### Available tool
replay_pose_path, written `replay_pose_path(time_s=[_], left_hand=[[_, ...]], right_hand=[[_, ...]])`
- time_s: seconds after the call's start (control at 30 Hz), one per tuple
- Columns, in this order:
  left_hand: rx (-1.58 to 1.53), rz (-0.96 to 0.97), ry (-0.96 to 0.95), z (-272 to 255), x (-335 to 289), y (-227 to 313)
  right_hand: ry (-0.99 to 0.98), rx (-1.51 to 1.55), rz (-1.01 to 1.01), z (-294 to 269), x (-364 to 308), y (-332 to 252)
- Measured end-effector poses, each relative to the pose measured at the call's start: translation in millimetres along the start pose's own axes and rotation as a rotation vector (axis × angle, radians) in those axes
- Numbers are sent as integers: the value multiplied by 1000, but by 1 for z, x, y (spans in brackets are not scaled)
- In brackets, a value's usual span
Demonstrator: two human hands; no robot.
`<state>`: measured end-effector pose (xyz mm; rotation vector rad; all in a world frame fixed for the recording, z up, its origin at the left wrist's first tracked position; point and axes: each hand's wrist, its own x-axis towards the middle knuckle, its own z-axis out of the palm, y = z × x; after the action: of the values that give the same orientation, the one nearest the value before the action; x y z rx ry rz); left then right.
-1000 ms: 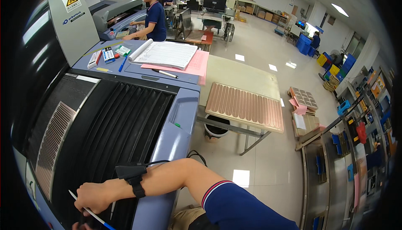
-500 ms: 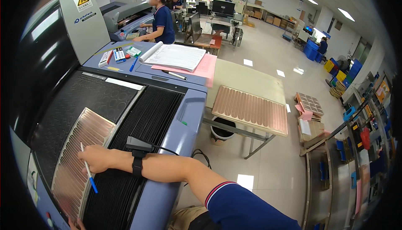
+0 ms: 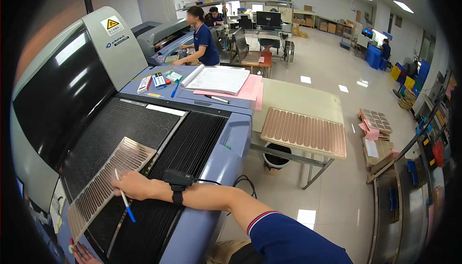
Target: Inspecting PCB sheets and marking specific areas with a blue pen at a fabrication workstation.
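Observation:
A thin copper-coloured panel with rows of long slots [image 3: 103,187] lies aslant over the black machine bed [image 3: 132,122], its near end raised toward the front edge. My right hand [image 3: 132,185] is closed at the panel's right edge, with a white pen with a blue end [image 3: 126,201] held in the same fingers. Slight blur covers those fingertips. At the lower left, my left hand [image 3: 84,254] shows only partly. Its fingers are stretched out below the panel's near corner, beside a red button [image 3: 71,241]; the rest is cut off.
Black ribbed bellows [image 3: 185,146] run along the bed's right side. An open notebook [image 3: 219,79], pink sheets [image 3: 250,91] and small boxes [image 3: 159,80] lie on the machine's ledge. Another slotted panel [image 3: 305,132] rests on a side table. A co-worker [image 3: 204,38] stands at a machine beyond.
The panel has come up off the bed and turned, its near end now tilted, with my right hand moving along at its edge. The whole view has shifted right and down.

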<state>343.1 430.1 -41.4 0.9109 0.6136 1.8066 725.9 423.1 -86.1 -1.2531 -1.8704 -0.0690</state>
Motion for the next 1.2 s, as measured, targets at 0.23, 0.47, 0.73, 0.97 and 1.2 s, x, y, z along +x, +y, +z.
replay_pose_path(time_s=[0.23,0.47,0.73,0.97,1.2], left_hand=[[821,213,-41,57,-152,32],[755,354,333,-75,-226,54],[832,445,328,-124,-244,41],[861,451,300,-117,-242,24],[805,508,260,-117,-237,24]], right_hand=[[-162,464,-4,-64,-73,-146],[-13,1008,680,-117,-147,-88],[-63,698,634,-104,-132,-87],[-163,526,494,-98,-123,-89],[-128,502,510,-93,-127,-88]])
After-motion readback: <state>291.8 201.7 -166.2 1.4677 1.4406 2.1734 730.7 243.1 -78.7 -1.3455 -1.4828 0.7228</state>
